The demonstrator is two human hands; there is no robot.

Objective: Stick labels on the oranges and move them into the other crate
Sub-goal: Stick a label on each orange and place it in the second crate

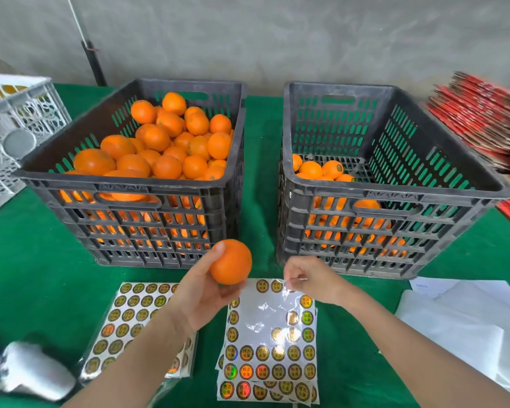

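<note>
My left hand (202, 293) grips an orange (231, 262) above the table, in front of the two black crates. My right hand (312, 279) pinches at the top edge of a partly used label sheet (265, 313), where round gold stickers sit; whether a label is between the fingertips is not clear. The left crate (124, 198) is piled high with unlabelled oranges (165, 142). Only a few oranges (321, 169) lie in the right crate (395, 201), one showing a round label.
A full sticker sheet (130, 316) lies left of my forearm, more sheets are stacked under the used one. White crate (15, 125) at far left, red flat-packed boxes (480, 119) at far right, white paper (468, 319) at right, a grey object (33, 372) at bottom left.
</note>
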